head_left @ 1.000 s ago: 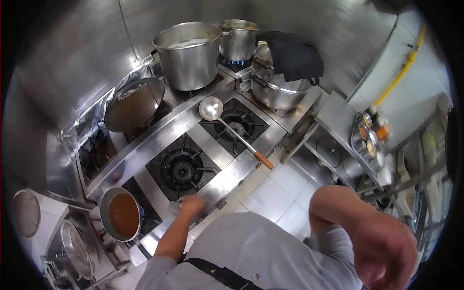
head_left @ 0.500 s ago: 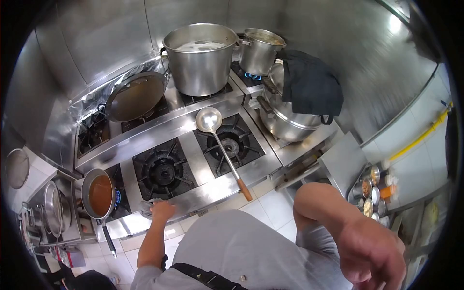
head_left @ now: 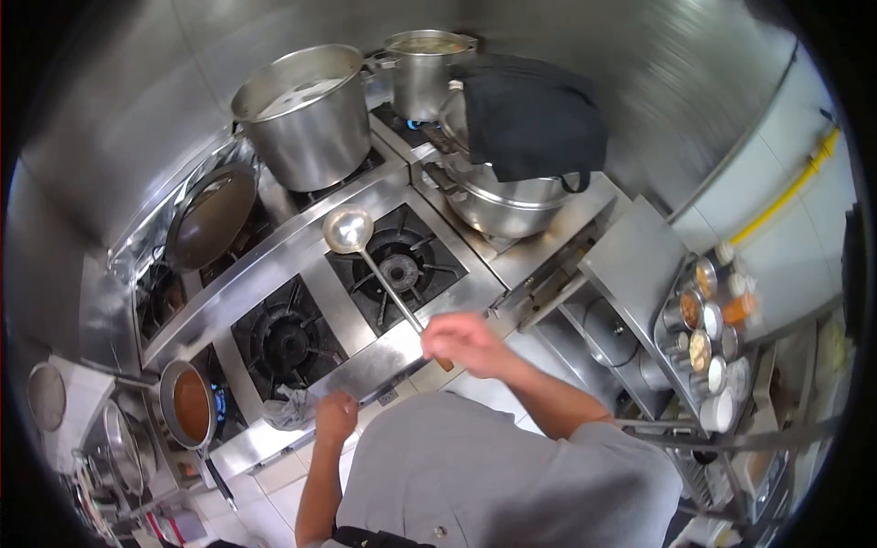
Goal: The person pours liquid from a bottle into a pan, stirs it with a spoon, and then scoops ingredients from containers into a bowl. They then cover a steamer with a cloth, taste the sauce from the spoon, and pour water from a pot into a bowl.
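Note:
The long ladle (head_left: 349,230) lies across the burners, its bowl up and its wooden-ended handle toward me. My right hand (head_left: 461,343), palm down with bent fingers, covers part of that handle; blur hides whether it grips it. Near the stove's front edge my left hand (head_left: 336,416) is closed in a loose fist, with no object visible in it. Just left of it lies a crumpled grey cloth (head_left: 290,408). A pan of reddish-brown sauce (head_left: 192,407) sits at the left burner, where blue flame shows.
A wok (head_left: 212,219), a large pot (head_left: 311,128) and a smaller pot (head_left: 427,82) stand on the back burners. Black fabric (head_left: 534,119) drapes over stacked steel pots (head_left: 507,210). Ingredient containers (head_left: 700,351) line the right side. A strainer (head_left: 123,438) is at the left.
My right hand has swung from the lower right to the ladle handle. My left hand has come off the grey cloth. The view has turned to the right.

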The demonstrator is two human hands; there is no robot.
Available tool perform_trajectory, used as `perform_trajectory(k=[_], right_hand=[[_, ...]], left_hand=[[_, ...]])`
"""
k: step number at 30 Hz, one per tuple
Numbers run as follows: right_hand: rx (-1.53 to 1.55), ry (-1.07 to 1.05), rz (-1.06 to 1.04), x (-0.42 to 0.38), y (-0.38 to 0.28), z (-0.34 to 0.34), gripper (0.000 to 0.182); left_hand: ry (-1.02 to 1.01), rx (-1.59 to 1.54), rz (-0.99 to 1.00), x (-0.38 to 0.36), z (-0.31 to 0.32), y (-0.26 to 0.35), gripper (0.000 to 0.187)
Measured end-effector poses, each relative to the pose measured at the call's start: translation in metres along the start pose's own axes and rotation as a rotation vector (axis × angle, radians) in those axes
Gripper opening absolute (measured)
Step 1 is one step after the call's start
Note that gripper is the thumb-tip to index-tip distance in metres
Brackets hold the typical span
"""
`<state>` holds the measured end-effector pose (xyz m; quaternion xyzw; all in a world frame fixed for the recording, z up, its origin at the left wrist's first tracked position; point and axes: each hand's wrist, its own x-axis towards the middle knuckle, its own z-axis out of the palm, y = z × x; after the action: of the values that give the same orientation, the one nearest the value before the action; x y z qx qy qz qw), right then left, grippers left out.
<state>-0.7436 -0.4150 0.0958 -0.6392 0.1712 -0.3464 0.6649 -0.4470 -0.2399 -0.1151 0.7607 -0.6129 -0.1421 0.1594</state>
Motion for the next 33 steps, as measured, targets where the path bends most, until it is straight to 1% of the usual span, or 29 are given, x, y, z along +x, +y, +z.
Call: perform_trajectory(k=[1,2,3,4,5,6,7,8,10,11,12,13,14,15,16,17,18,20,22,23,24,25,26,28,29,31,32,33], right_hand=[[-0.034,-0.001,0.229,-0.006,0.029,0.003,0.022],[-0.220,-0.002,0.253,-0.012,0.074,0.001,0.023],[-0.406,-0.002,0.282,-0.021,0.117,-0.001,0.023],[-0.486,0.005,0.317,-0.035,0.149,-0.001,0.021],[-0.566,0.007,0.352,-0.047,0.176,-0.002,0.019],[-0.568,0.023,0.350,-0.061,0.199,-0.006,0.019],[-0.660,-0.068,0.406,-0.077,0.218,-0.014,0.019],[-0.751,-0.163,0.465,-0.089,0.230,-0.023,0.019],[-0.731,-0.149,0.499,-0.095,0.237,-0.044,0.020],[-0.779,-0.004,0.451,-0.095,0.237,-0.056,0.017],[-0.825,0.142,0.400,-0.087,0.233,-0.072,0.014],[-0.879,0.229,0.367,-0.071,0.197,-0.086,0.013],[-0.964,0.314,0.368,-0.055,0.176,-0.106,0.015],[-0.894,0.464,0.365,-0.037,0.121,-0.111,0.017],[-0.991,0.580,0.381,-0.019,0.093,-0.128,0.019],[-1.082,0.612,0.176,-0.004,0.052,-0.141,0.022],[-1.162,0.739,0.012,0.012,0.036,-0.166,0.023],[-1.544,0.887,-0.452,0.053,0.002,-0.219,0.034],[-1.732,0.877,-0.301,0.078,-0.039,-0.249,0.052],[-1.720,0.870,-0.328,0.090,-0.045,-0.266,0.052],[-1.754,0.904,-0.345,0.102,-0.051,-0.282,0.056],[-1.791,0.940,-0.362,0.115,-0.056,-0.298,0.060],[-1.782,0.934,-0.387,0.123,-0.058,-0.308,0.060],[-1.818,0.822,-0.298,0.126,-0.050,-0.316,0.063],[-1.809,0.818,-0.346,0.124,-0.049,-0.318,0.061],[-1.781,0.801,-0.375,0.124,-0.052,-0.319,0.061],[-1.760,0.792,-0.385,0.121,-0.050,-0.319,0.061],[-1.763,0.798,-0.445,0.121,-0.048,-0.322,0.060]], left_hand=[[-0.011,-0.133,0.023,-0.005,0.008,-0.002,0.020],[-0.023,-0.128,0.049,-0.010,0.013,-0.004,0.020],[-0.128,-0.226,0.069,-0.014,0.018,-0.006,0.018],[-0.232,-0.323,0.087,-0.018,0.022,-0.010,0.016],[-0.238,-0.320,0.105,-0.014,0.026,-0.018,0.016],[-0.268,-0.277,0.126,-0.040,0.036,-0.043,0.016],[-0.296,-0.235,0.142,-0.047,0.043,-0.053,0.016],[-0.324,-0.193,0.154,-0.077,0.053,-0.079,0.015],[-0.385,-0.110,0.177,-0.116,0.066,-0.124,0.015],[-0.420,-0.067,0.188,-0.135,0.068,-0.144,0.015],[-0.454,-0.024,0.202,-0.149,0.069,-0.163,0.015],[-0.491,0.020,0.217,-0.163,0.068,-0.182,0.015],[-0.533,0.060,0.230,-0.179,0.068,-0.195,0.015],[-0.572,0.093,0.243,-0.193,0.072,-0.203,0.015],[-0.601,0.121,0.255,-0.203,0.078,-0.204,0.015],[-0.618,0.148,0.265,-0.205,0.087,-0.199,0.015],[-0.628,0.178,0.270,-0.204,0.097,-0.192,0.015],[-0.641,0.256,0.266,-0.192,0.109,-0.180,0.014],[-0.653,0.341,0.246,-0.175,0.120,-0.163,0.014],[-0.657,0.383,0.232,-0.168,0.128,-0.154,0.014],[-0.637,0.385,0.213,-0.162,0.132,-0.145,0.014],[-0.694,0.381,0.164,-0.159,0.136,-0.134,0.015],[-0.753,0.373,0.117,-0.152,0.139,-0.119,0.016],[-0.718,0.321,0.049,-0.139,0.154,-0.092,0.016],[-0.697,0.271,-0.003,-0.132,0.160,-0.074,0.017],[-0.658,0.165,-0.105,-0.125,0.173,-0.045,0.017],[-0.647,0.114,-0.155,-0.094,0.187,-0.022,0.017],[-0.633,0.067,-0.199,-0.071,0.192,-0.003,0.017]])
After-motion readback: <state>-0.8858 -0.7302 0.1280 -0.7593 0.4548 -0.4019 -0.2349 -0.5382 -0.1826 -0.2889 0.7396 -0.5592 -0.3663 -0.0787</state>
